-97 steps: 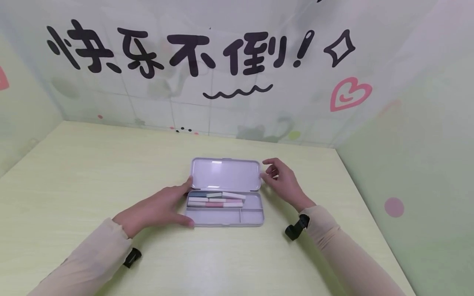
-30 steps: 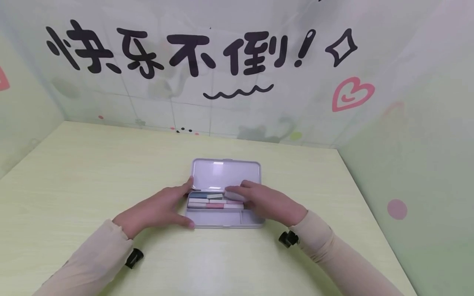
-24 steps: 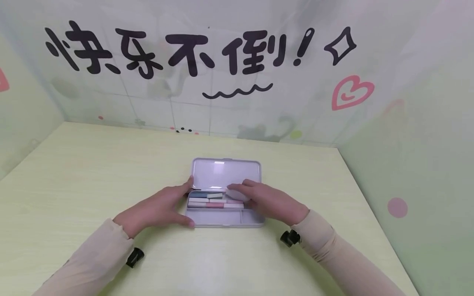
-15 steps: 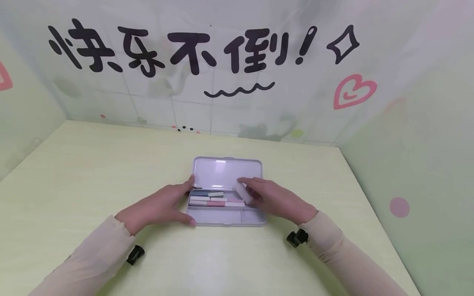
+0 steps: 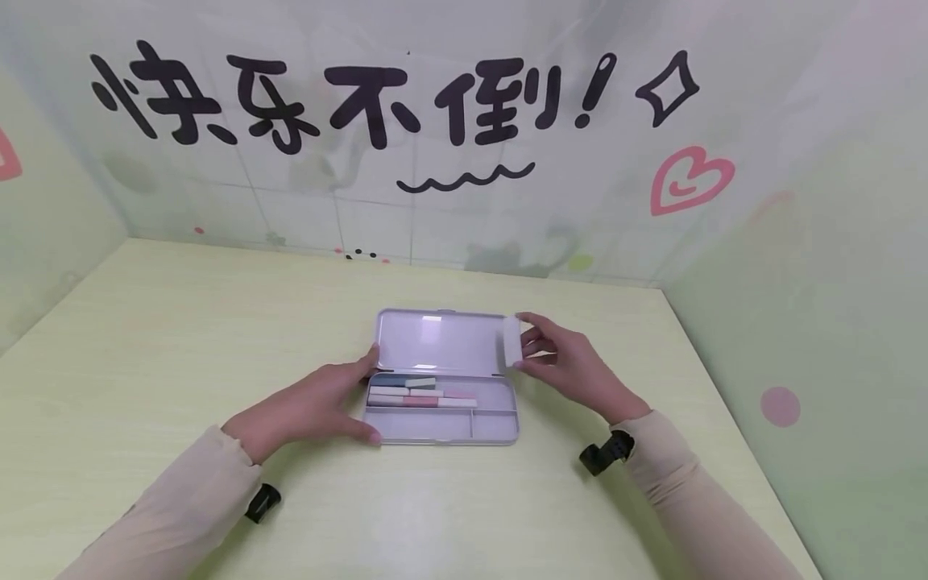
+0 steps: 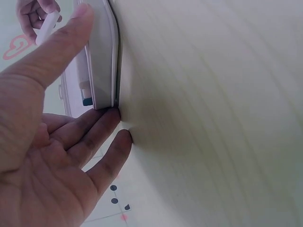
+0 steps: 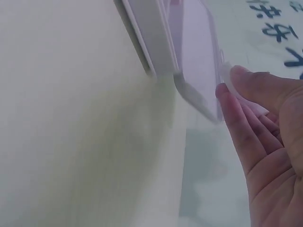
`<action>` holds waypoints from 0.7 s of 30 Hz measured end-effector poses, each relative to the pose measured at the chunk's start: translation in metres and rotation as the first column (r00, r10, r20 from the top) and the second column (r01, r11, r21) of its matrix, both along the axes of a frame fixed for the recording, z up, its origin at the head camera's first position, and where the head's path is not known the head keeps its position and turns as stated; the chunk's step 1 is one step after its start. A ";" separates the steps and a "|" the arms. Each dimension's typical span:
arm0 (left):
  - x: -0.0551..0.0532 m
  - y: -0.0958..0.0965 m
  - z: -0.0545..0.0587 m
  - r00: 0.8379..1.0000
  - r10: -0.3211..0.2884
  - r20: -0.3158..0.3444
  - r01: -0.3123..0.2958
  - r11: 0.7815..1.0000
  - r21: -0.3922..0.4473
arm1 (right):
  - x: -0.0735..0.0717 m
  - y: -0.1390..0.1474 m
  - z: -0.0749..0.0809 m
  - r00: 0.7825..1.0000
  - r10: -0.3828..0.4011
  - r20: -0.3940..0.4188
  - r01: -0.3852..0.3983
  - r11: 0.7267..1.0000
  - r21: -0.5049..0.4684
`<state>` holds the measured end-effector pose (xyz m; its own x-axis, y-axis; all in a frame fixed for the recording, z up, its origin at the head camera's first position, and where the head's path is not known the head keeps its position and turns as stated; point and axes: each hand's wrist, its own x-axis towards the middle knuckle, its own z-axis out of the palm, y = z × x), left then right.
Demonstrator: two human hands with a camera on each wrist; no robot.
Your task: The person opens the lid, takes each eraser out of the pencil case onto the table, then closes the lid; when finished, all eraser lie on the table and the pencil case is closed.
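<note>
An open pale lilac pencil case (image 5: 420, 424) lies on the table, its lid (image 5: 438, 342) folded back. Several slim white, pink and blue-green markers (image 5: 420, 401) lie in the long rear compartment. My left hand (image 5: 308, 411) spans the case's left end, thumb at the front corner and fingers at the rear; the left wrist view shows the fingertips at the case's edge. My right hand (image 5: 573, 362) pinches a white oblong block (image 5: 511, 342), like an eraser, between thumb and fingertips. It is upright and overlaps the lid's right edge in the head view.
The pale wooden table (image 5: 217, 322) stretches around the case. Behind stands a wall sheet (image 5: 290, 209) with black lettering, and a pale green panel (image 5: 834, 338) borders the right side. Each wrist wears a black strap mount (image 5: 605, 453).
My right hand reached into the rear compartment, took the white block out, then lifted it and turned it upright toward the lid's right edge. The left hand has stayed in place.
</note>
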<state>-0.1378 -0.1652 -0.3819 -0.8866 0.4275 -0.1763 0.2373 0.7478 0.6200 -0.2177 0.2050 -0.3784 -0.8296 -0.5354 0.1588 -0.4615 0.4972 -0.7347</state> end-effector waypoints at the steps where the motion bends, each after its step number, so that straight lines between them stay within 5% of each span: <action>1: 0.000 0.000 0.000 1.000 0.000 0.000 0.000 1.000 0.000 | -0.003 0.003 -0.001 1.000 -0.023 0.000 0.023 1.000 -0.016; 8: 0.001 0.000 0.001 1.000 0.005 0.002 -0.005 1.000 0.001 | -0.027 0.026 -0.006 0.987 -0.154 0.045 0.155 0.988 -0.026; 21: 0.000 -0.001 0.000 1.000 0.005 0.011 -0.005 1.000 0.003 | -0.061 0.041 -0.024 0.977 -0.206 0.057 0.197 0.970 0.140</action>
